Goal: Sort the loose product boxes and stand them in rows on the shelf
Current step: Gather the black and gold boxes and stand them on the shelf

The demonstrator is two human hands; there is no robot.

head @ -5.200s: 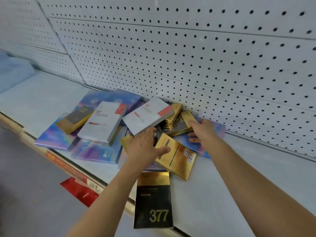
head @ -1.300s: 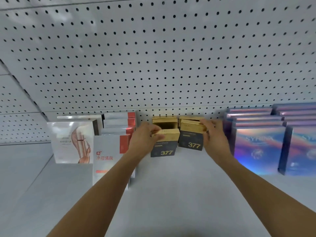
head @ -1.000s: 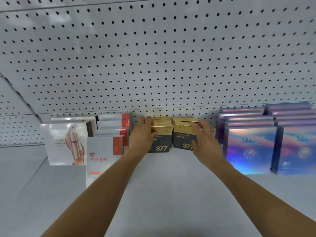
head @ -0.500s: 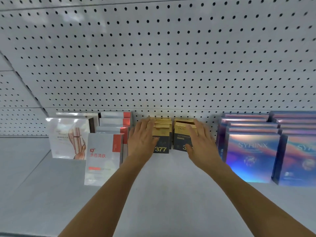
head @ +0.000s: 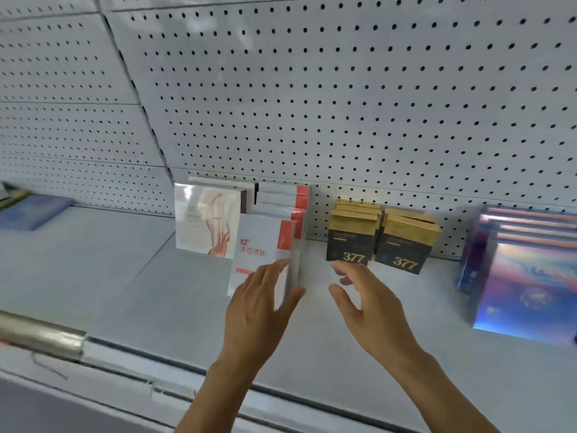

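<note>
Now both hands off the black-and-gold "377" boxes [head: 377,242], two rows standing at the shelf's [head: 156,292] back edge: left hand [head: 260,310] seemingly brushing the white-and-red box row [head: 265,245], right hand [head: 365,303] empty, fingers spread.

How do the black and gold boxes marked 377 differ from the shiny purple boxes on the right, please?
The black and gold boxes are small and dark with gold tops and the number 377; the purple boxes are larger, with a shimmering rainbow front. The black and gold boxes stand well back by the pegboard; the purple boxes reach further forward on the shelf. Both kinds stand upright in rows, faces forward, untouched by either hand.
</note>
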